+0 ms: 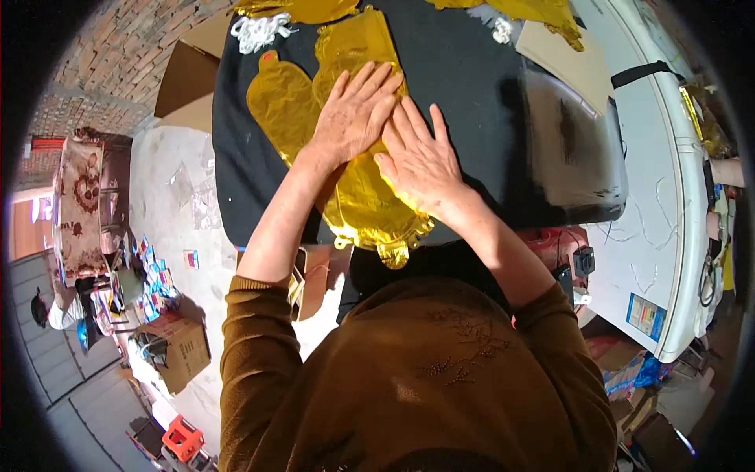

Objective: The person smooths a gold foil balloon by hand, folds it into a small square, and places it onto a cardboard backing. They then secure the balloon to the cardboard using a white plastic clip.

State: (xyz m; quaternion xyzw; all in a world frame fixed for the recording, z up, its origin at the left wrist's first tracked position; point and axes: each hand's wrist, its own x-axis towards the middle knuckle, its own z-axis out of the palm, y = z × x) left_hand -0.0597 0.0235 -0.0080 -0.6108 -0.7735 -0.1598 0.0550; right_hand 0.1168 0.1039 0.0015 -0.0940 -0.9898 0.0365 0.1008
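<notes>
A flat gold foil piece (pixel 362 193) lies on the black-covered table (pixel 472 102), its tabbed lower end at the near edge. My left hand (pixel 354 114) rests flat on the foil, fingers extended and pointing away from me. Beside it, my right hand (pixel 421 161) lies with spread fingers, partly on the foil's right edge and partly over the black cloth. The two hands touch or overlap near the fingers. Another gold foil shape (pixel 279 98) with a rounded end and a small red mark lies to the left, partly under the first.
White cord (pixel 259 31) is bundled at the table's far left. More gold foil (pixel 543 14) lies at the far right, near a beige board (pixel 566 63) and a clear plastic sheet (pixel 570 141). A white surface (pixel 641 212) stands right; a cardboard box (pixel 177 350) sits lower left.
</notes>
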